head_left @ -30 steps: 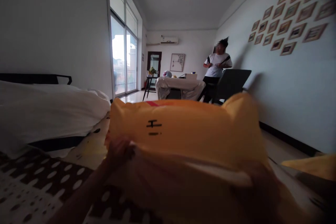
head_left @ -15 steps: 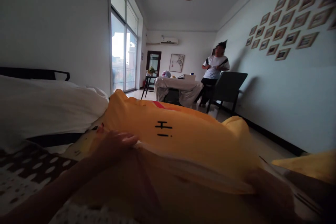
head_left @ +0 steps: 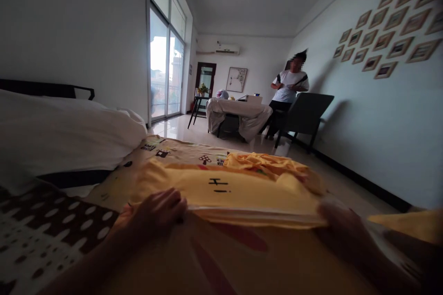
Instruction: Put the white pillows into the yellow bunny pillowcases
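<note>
A yellow cloth (head_left: pixel 256 189) printed with "Hi" stretches across the bed in front of me; I cannot tell whether it is a cover or a garment. Its pale edge runs between my two hands. My left hand (head_left: pixel 161 212) has its fingers curled closed over the cloth at the left end of this edge. At the opposite end, my right hand (head_left: pixel 341 228) grips the cloth, blurred and dark. Closer to me the yellow fabric carries long red marks. Crumpled yellow fabric (head_left: pixel 266 162) lies just beyond the "Hi" part.
A patterned bed sheet (head_left: pixel 183 150) lies under the cloth. At the left is a white pillow (head_left: pixel 69 133) by a dark bed frame (head_left: pixel 38 88). Across the room, a person (head_left: pixel 290 80) stands beside a covered table (head_left: pixel 238 109) and a dark chair (head_left: pixel 306 115).
The raised, billowing yellow cloth has sunk and flattened toward the bed, uncovering the patterned sheet and crumpled fabric behind it. Both hands keep hold of its edge. The right hand has risen slightly.
</note>
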A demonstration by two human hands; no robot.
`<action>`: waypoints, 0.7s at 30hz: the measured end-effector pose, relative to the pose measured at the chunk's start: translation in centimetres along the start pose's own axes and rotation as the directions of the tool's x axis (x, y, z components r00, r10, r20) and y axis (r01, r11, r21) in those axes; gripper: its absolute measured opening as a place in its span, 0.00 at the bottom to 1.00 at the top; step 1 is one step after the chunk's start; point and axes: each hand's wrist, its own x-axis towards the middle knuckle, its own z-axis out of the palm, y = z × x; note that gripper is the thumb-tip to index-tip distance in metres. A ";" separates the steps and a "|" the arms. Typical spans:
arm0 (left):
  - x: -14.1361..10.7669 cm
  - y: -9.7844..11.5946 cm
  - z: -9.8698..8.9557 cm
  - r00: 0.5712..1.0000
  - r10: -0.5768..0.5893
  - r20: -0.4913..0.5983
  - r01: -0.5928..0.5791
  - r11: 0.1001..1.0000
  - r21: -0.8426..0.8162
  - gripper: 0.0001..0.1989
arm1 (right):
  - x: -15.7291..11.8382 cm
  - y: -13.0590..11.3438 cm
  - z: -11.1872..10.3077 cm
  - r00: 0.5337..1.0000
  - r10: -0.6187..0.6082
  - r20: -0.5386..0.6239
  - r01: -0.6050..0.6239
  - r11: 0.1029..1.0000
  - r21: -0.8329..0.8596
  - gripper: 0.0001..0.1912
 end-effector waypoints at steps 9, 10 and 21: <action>-4.6 -2.3 0.6 0.873 -0.358 0.331 0.483 0.732 -0.480 0.11 | 2.1 -2.3 0.7 0.878 0.020 0.478 -0.118 0.977 0.176 0.14; -4.9 -2.3 0.5 0.876 -0.376 0.303 0.482 0.704 -0.521 0.10 | 2.8 -3.3 0.9 0.893 -0.019 0.450 -0.072 0.980 0.185 0.11; -7.0 -0.5 1.0 0.870 -0.483 0.103 0.470 0.745 -0.473 0.06 | 11.3 -21.3 6.4 0.889 -0.401 0.223 0.314 0.886 0.341 0.16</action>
